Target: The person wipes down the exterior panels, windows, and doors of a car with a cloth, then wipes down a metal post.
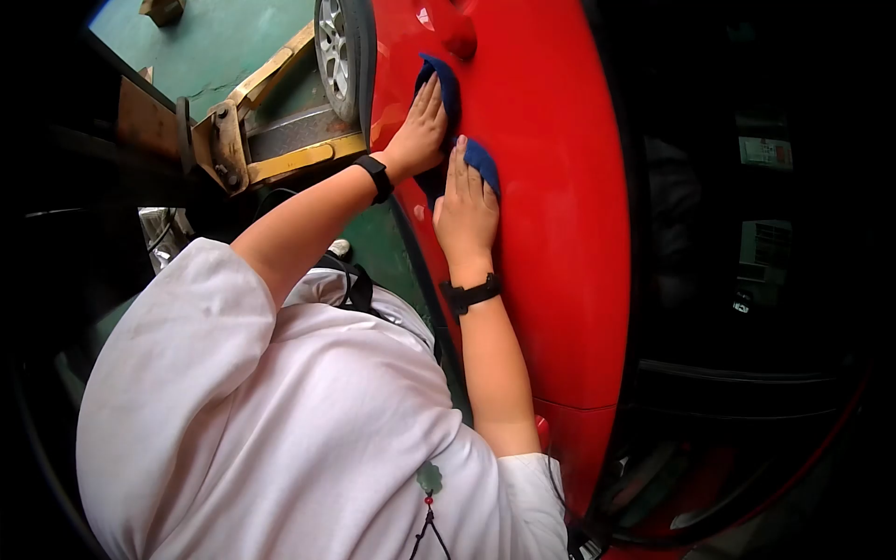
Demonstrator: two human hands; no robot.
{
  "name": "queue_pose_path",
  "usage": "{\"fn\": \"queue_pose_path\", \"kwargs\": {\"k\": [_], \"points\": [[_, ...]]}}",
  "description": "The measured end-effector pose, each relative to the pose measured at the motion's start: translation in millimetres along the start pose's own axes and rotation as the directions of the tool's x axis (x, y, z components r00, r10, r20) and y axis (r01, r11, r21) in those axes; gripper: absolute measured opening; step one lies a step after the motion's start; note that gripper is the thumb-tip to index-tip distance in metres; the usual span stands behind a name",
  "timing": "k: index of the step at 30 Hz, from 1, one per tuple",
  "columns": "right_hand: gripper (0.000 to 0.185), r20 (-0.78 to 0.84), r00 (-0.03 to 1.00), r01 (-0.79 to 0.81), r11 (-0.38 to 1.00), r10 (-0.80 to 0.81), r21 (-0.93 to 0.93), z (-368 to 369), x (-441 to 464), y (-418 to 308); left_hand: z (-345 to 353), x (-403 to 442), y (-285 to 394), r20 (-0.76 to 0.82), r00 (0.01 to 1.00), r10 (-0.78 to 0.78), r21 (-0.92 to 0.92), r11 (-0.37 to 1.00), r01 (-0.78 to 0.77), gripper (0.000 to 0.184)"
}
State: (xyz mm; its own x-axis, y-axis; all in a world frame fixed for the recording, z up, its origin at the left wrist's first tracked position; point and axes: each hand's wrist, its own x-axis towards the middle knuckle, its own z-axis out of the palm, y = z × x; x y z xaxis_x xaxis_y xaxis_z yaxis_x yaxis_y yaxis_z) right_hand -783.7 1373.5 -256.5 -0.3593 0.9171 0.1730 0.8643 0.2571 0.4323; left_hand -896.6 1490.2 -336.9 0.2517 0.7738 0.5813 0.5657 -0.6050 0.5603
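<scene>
My left hand (420, 131) lies with its fingers stretched flat over a blue cloth (450, 91) on the red car panel (560, 243), just below the door handle in view. Lower and to the right, my right hand (465, 210) also lies flat, its fingertips on blue cloth (483, 166) against the same panel. Dark cloth shows between the two hands; whether it is all one cloth, I cannot tell. My palms are hidden. Both wrists carry black bands.
A car wheel (338, 56) is at the top, beside yellow lift arms (294, 159) with a rusty metal bracket. Dark car windows (728, 233) fill the right side. Green floor (215, 56) shows at the upper left, with a cardboard box (163, 10). A green pendant hangs at my chest.
</scene>
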Motion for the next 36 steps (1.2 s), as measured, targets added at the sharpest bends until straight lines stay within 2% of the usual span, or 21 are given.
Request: {"fn": "queue_pose_path", "kwargs": {"k": [1, 2, 5, 6, 9, 10, 13, 14, 17, 21, 22, 23, 25, 27, 29, 30, 31, 32, 35, 36], "points": [[0.073, 0.031, 1.000, -0.007, 1.000, 0.007, 0.007, -4, -14, -1, 0, -10, 10, 0.033, 0.999, 0.030, 0.004, 1.000, -0.030, 0.079], [0.075, 0.108, 0.994, -0.008, 0.996, 0.017, -0.083, -12, -27, -2, 0, -19, 19, 0.047, 0.997, 0.069, 0.002, 0.998, -0.069, 0.071], [0.074, 0.164, 0.984, -0.057, 0.995, 0.071, -0.085, -11, -72, -5, 10, -48, 35, 0.157, 0.975, 0.156, 0.072, 0.983, -0.169, 0.062], [0.072, 0.155, 0.983, -0.076, 0.990, 0.095, -0.121, -15, -85, -5, 9, -53, 41, 0.153, 0.965, 0.212, 0.052, 0.974, -0.222, 0.054], [0.065, 0.081, 0.978, -0.174, 0.970, 0.190, -0.172, -14, -133, -1, 7, -67, 79, 0.166, 0.966, 0.198, -0.002, 0.980, -0.200, 0.057], [0.059, 0.034, 0.974, -0.217, 0.961, 0.225, -0.171, -14, -160, 0, 13, -81, 94, 0.215, 0.956, 0.198, -0.052, 0.980, -0.191, 0.059], [0.052, -0.120, 0.939, -0.337, 0.930, 0.322, -0.148, -9, -240, 14, 26, -108, 148, 0.222, 0.938, 0.268, -0.147, 0.960, -0.239, 0.056], [0.047, -0.123, 0.933, -0.355, 0.921, 0.339, -0.158, -9, -265, 16, 36, -120, 164, 0.174, 0.927, 0.333, -0.142, 0.940, -0.310, 0.052], [0.048, -0.132, 0.930, -0.364, 0.913, 0.344, -0.185, 0, -328, 14, 57, -149, 199, 0.167, 0.863, 0.477, -0.213, 0.872, -0.440, 0.052], [0.046, -0.065, 0.946, -0.323, 0.910, 0.317, -0.260, 13, -420, 21, 68, -173, 245, 0.181, 0.630, 0.756, -0.344, 0.648, -0.679, 0.055], [0.045, -0.071, 0.939, -0.343, 0.901, 0.337, -0.264, 15, -441, 23, 66, -176, 261, 0.140, 0.573, 0.808, -0.401, 0.575, -0.713, 0.064], [0.044, -0.078, 0.932, -0.361, 0.894, 0.353, -0.267, 18, -462, 24, 65, -176, 277, 0.127, 0.459, 0.879, -0.391, 0.470, -0.792, 0.074], [0.045, -0.043, 0.906, -0.412, 0.855, 0.421, -0.316, 20, -507, 22, 64, -180, 313, 0.059, 0.345, 0.937, -0.488, 0.328, -0.809, 0.070], [0.038, 0.020, 0.856, -0.484, 0.813, 0.517, -0.323, 9, -544, 22, 86, -212, 329, 0.139, 0.282, 0.949, -0.608, 0.307, -0.732, 0.065], [0.029, 0.056, 0.799, -0.547, 0.764, 0.598, -0.342, -13, -579, 24, 101, -239, 345, 0.071, 0.422, 0.904, -0.572, 0.383, -0.725, 0.064], [0.026, 0.044, 0.790, -0.558, 0.747, 0.611, -0.361, -25, -593, 29, 105, -246, 352, 0.040, 0.450, 0.892, -0.555, 0.394, -0.733, 0.064], [0.023, 0.027, 0.784, -0.567, 0.734, 0.620, -0.375, -28, -600, 35, 108, -254, 356, 0.011, 0.478, 0.879, -0.531, 0.410, -0.741, 0.064], [0.019, -0.003, 0.821, -0.531, 0.761, 0.571, -0.374, -27, -603, 41, 112, -262, 361, -0.028, 0.534, 0.845, -0.534, 0.439, -0.723, 0.065], [0.039, -0.030, 0.766, -0.606, 0.705, 0.642, -0.367, 14, -629, 27, 122, -286, 378, -0.065, 0.697, 0.714, -0.542, 0.561, -0.626, 0.055], [0.046, -0.054, 0.745, -0.634, 0.680, 0.665, -0.368, 22, -626, 23, 122, -289, 378, -0.057, 0.705, 0.707, -0.542, 0.571, -0.616, 0.053]]}}
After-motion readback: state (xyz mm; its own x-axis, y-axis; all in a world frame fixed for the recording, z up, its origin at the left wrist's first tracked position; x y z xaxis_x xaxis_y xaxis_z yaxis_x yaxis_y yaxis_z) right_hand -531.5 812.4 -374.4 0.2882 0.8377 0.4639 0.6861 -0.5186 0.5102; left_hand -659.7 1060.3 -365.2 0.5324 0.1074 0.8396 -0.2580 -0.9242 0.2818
